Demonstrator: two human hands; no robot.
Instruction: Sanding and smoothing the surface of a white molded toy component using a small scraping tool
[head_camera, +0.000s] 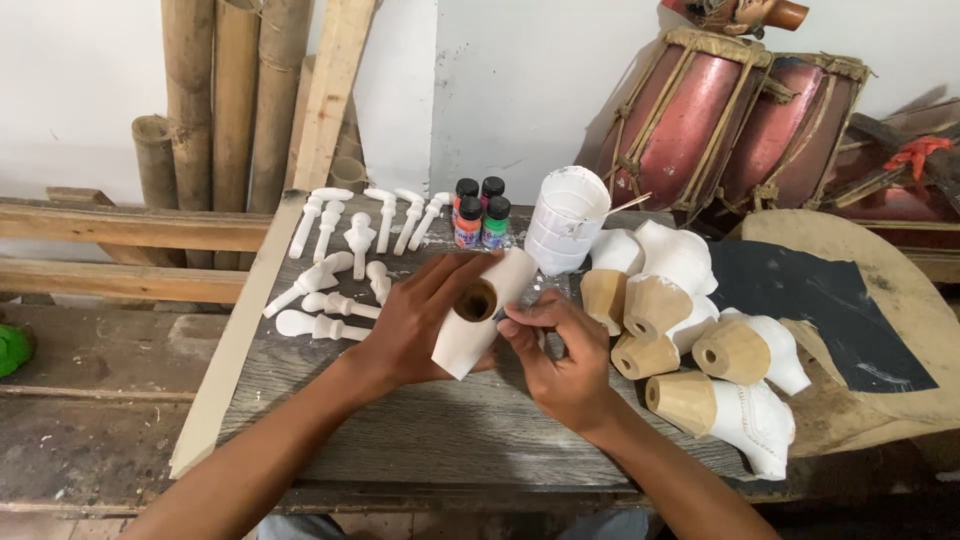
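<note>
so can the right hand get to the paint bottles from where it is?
Probably yes. The right hand pinches the white carved piece that the left hand holds; the paint bottles stand just beyond it with bare bench between, though it must let go first.

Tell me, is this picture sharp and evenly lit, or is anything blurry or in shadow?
Head view: soft, even light with no glare; the left hand, the white carved piece and the paint bottles look sharp; the right hand is slightly soft; the drums cast a shadow on the wall.
</note>
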